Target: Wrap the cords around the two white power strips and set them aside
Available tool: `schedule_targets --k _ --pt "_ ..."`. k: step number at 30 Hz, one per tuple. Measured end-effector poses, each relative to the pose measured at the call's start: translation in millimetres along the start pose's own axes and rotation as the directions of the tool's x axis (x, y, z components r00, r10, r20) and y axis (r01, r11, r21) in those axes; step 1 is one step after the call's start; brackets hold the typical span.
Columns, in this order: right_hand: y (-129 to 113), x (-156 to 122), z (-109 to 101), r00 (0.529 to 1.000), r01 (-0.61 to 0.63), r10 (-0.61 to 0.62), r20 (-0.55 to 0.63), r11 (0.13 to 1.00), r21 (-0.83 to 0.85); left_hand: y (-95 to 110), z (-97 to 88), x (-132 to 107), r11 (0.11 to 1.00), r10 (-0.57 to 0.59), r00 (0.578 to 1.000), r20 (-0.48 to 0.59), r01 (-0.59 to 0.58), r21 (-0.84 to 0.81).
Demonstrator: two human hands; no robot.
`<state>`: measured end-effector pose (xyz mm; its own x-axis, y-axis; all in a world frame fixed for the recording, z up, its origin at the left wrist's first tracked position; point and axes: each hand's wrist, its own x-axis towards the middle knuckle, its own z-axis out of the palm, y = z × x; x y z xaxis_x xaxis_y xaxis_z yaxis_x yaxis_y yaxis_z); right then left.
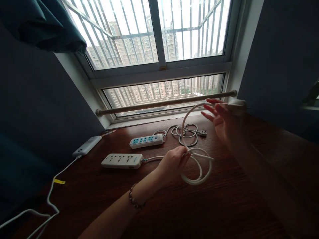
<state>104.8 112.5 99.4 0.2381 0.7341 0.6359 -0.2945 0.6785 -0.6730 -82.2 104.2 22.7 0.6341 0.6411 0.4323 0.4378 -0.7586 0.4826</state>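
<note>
Our left hand [174, 161] is closed, fingers [183, 159] curled, its forearm [114, 214] slanting up from below; our right hand [223, 122] is raised higher, fingers pointing left and loosely parted.

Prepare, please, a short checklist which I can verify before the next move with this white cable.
1. Left hand closed on the white cable: ok.
2. Right hand firm on what looks like the plug: cannot tell; that end is blurred.
3. White cable gathered tidily: not ok; loops hang loose and one stretch arcs up toward the right hand.
4. White power strip resting on the table: ok.
5. Gray cable of the blue-socket strip free of the held loops: cannot tell; they overlap in this view.
</note>
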Motion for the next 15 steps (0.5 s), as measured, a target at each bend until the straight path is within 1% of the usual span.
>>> schedule_targets --k 2,3,5,8,10,13,15 --pt "9.3 7.1 -5.9 0.989 -0.148 0.149 -0.019 0.988 0.04 2.0 -2.6 -0.4 0.999 -0.021 1.0 -0.006 0.021 -0.04" --pt "14.3 10.3 -8.9 0.979 -0.197 0.199 -0.036 0.979 0.057 2.3 -4.0 -0.3 0.997 -0.038 0.999 -0.004 0.038 -0.064" --pt "23.8 15.8 -14.8 0.961 -0.247 0.254 -0.105 0.966 0.077 1.7 -6.0 0.0 0.991 -0.081 0.997 -0.007 0.08 -0.109" --pt "33.7 22.2 -23.5 0.927 -0.265 0.279 -0.251 0.96 0.088 -0.8 -6.8 0.6 0.983 -0.134 0.989 -0.064 0.124 -0.135" --pt "36.8 25.8 -29.2 0.9 -0.267 0.279 -0.334 0.96 0.082 -2.0 -6.9 1.2 0.986 -0.134 0.984 -0.12 0.12 -0.116" --pt "38.4 31.2 -38.4 0.862 -0.295 0.301 -0.407 0.952 0.078 -2.0 -8.3 2.2 0.993 -0.112 0.977 -0.183 0.106 -0.041" --pt "39.1 34.6 -45.0 0.837 -0.309 0.307 -0.453 0.948 0.072 -1.2 -9.8 2.7 0.995 -0.088 0.976 -0.197 0.095 0.028"
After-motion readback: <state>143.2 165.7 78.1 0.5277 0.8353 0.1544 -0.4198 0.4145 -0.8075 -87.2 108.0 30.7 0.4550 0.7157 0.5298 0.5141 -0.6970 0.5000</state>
